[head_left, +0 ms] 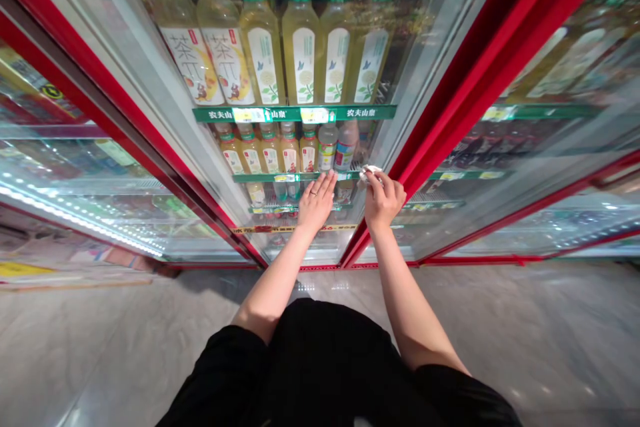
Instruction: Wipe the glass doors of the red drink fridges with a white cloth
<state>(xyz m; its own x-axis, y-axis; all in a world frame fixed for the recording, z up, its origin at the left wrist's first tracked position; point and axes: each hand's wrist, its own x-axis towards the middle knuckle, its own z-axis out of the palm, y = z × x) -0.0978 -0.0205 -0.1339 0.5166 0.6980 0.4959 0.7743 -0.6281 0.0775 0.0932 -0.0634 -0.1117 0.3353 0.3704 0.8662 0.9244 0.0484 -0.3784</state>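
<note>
The left hand (318,199) is lying flat on the glass door (371,139), its grip released, while the right hand (385,199) is grasping a crumpled white cloth (369,172) at its own eleven o'clock

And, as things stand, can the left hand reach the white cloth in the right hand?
Probably yes: the left hand lies flat and seems to hold nothing, and the white cloth sticks out toward it from under the right hand. Nothing visible blocks the way.
</note>
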